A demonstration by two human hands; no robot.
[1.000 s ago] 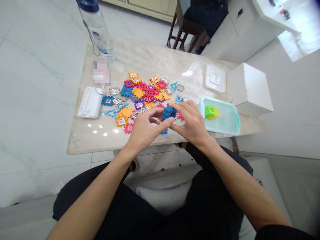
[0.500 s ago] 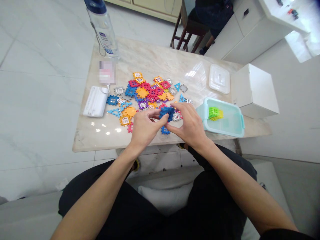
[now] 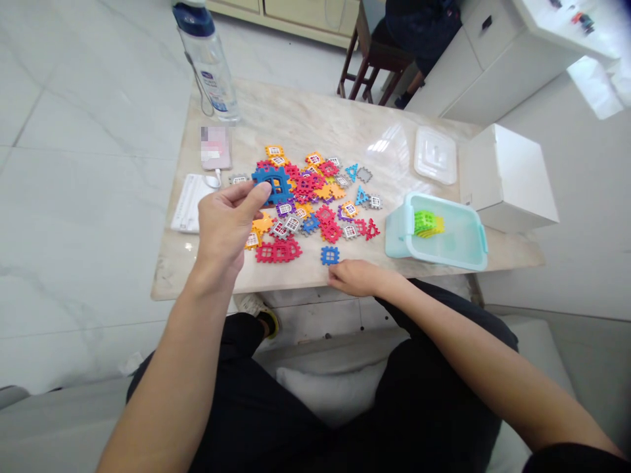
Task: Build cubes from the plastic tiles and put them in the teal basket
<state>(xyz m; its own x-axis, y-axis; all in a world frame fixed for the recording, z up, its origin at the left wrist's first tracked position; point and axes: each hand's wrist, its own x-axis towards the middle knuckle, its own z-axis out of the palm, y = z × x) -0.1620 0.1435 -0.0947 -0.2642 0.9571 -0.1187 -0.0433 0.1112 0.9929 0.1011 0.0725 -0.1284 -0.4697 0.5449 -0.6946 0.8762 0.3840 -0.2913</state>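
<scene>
My left hand (image 3: 227, 220) pinches blue interlocking window tiles (image 3: 276, 182) between thumb and fingers, raised over the left part of a loose pile. How many it holds is hard to see. My right hand (image 3: 357, 277) is curled at the table's front edge, its fingertips close against the lower side of a square blue window tile (image 3: 330, 255); what its fingers hold, if anything, is hidden. Red tiles (image 3: 279, 250) lie in a row near the front edge. Behind them spreads the pile of red, orange, purple and grey tiles (image 3: 310, 184).
To the right stands a light-blue plastic bin (image 3: 461, 246) with green tiles (image 3: 424, 222) and yellow ones inside. Beyond it are a clear lid (image 3: 435, 156) and a white box (image 3: 507, 174). A water bottle (image 3: 214, 79) and a white power bank (image 3: 187, 203) are on the left.
My hands have parted. The left has carried the blue tiles left and up; the right has dropped to the front edge beside the single blue tile, uncovering the red row.
</scene>
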